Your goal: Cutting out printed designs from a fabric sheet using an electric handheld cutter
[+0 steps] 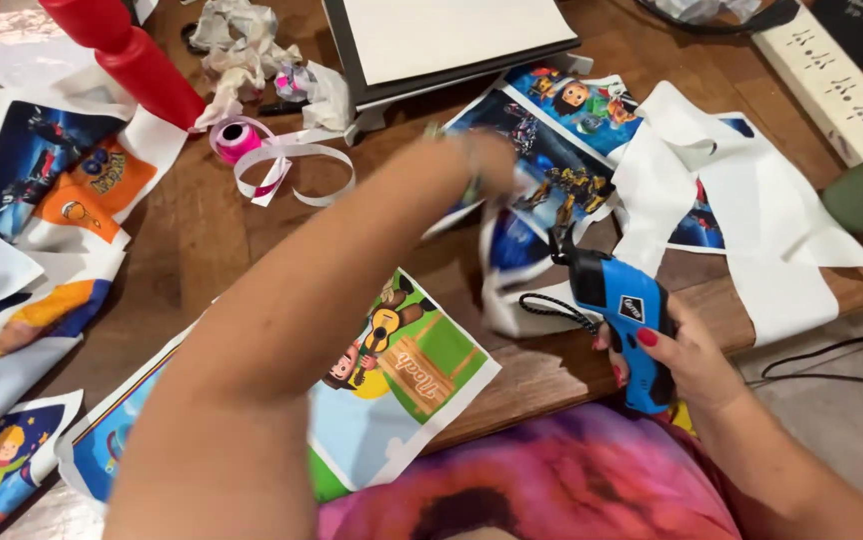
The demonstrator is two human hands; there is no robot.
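I see my right hand (687, 365) wrapped tight around the grip of a blue glue gun (620, 325), fingers fully curled, red nails showing. The gun sits at the near edge of the wooden table (202, 230), its long axis running from the handle near my lap up and left, nozzle pointing away from me toward the printed sheets. My left hand (487, 165) is reached far out over the table and blurred; I cannot tell how far it is open, though it appears to touch a printed cartoon sheet (542, 175) with white backing. 1 pink ribbon spool (237, 138) lies well apart, left of it.
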